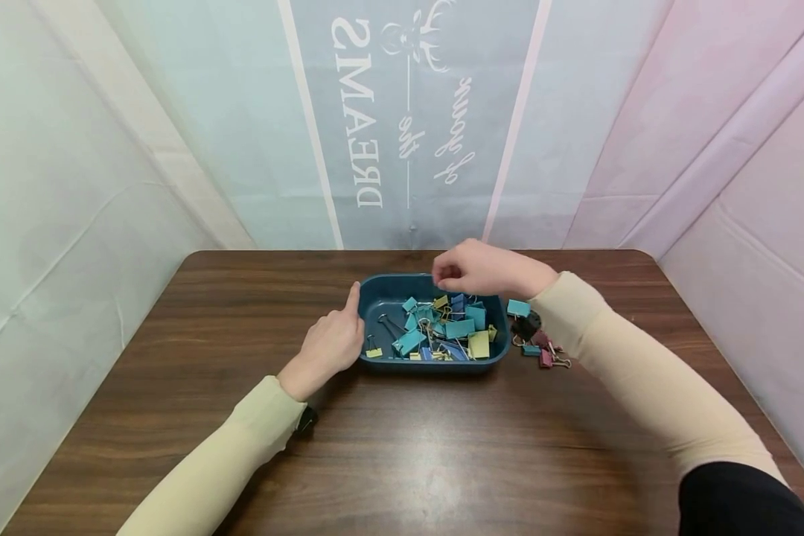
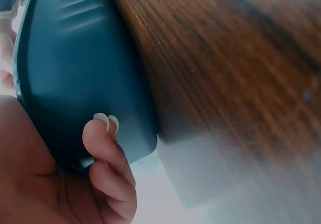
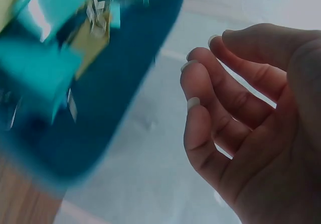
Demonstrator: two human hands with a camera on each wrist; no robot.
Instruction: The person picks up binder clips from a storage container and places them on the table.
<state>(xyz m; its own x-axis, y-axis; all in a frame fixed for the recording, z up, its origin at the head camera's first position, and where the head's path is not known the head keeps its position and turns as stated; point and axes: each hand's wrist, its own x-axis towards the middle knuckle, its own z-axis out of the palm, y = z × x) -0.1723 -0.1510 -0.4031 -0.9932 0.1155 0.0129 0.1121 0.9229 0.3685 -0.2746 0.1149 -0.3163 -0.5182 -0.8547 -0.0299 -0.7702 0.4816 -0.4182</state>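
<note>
A dark blue-green tray [image 1: 435, 367] stands near the far side of the table, with many teal, yellow, blue and gold binder clips [image 1: 460, 328] inside. My left hand [image 1: 331, 339] holds the tray's left end, its index finger stretched along the rim. In the left wrist view, other fingers [image 2: 108, 156] are bent against the tray's outer wall. Over the tray's far rim hovers my right hand [image 1: 482, 268]. Its fingers hang loosely curved, thumb tip close to the index fingertip, with nothing between them in the right wrist view.
Right of the tray lies a loose pile of binder clips, with a teal one [image 1: 519, 308], a black one [image 1: 526, 324] and dark red ones [image 1: 546, 359], partly beside the right sleeve [image 1: 583, 320]. A printed curtain [image 1: 409, 223] hangs behind the wooden table [image 1: 429, 447].
</note>
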